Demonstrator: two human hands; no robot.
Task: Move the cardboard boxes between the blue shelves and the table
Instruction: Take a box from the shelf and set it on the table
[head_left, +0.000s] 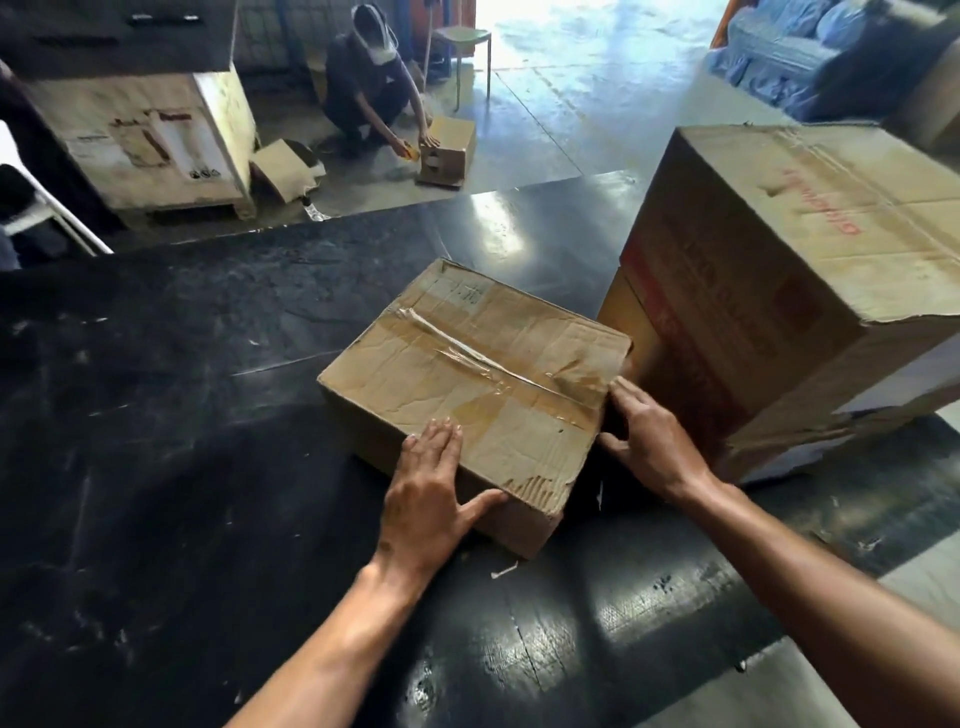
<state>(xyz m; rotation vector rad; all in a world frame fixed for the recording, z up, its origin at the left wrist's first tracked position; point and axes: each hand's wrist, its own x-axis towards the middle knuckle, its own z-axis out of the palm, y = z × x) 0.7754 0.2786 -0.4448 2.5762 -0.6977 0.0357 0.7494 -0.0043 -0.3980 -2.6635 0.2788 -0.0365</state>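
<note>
A small taped cardboard box lies flat on the black table. My left hand rests on its near left corner, fingers straight on the top and thumb along the front face. My right hand presses flat against the box's right side, fingers straight. A large cardboard box with red print stands on the table just to the right, close to my right hand.
Beyond the table a person crouches over a small box on the floor. A pale crate stands at the back left, a chair behind, blue-wrapped goods at the back right.
</note>
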